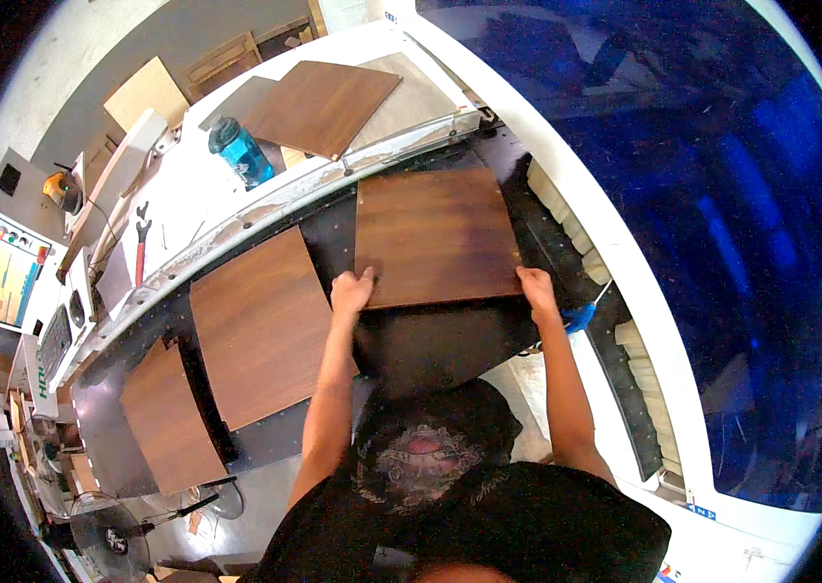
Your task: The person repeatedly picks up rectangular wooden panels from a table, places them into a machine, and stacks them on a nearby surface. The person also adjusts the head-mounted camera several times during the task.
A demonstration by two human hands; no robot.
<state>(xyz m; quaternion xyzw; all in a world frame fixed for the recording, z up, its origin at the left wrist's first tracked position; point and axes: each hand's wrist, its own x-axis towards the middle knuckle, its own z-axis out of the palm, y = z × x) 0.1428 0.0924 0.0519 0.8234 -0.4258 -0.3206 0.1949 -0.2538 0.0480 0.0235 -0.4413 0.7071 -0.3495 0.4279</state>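
A dark brown wood panel (438, 233) is in front of me, above the black work table (333, 228). My left hand (352, 290) grips its near left corner, thumb on top and fingers curled around the edge. At the near right corner my right hand (535, 290) holds the same panel in a like grip. Whether the panel rests fully on the table or is slightly raised, I cannot tell. To the left lie a second brown panel (260, 330) and, farther left, a smaller brown panel (168, 418) with a notched edge.
A white ledge beyond the table bears another brown panel (328, 105), a blue bottle (241, 153) and a red-handled tool (141, 248). A screen (9, 282) and keyboard (55, 335) stand far left, a fan (109, 534) lower left. A white-framed machine with a blue cover (712, 214) borders the right.
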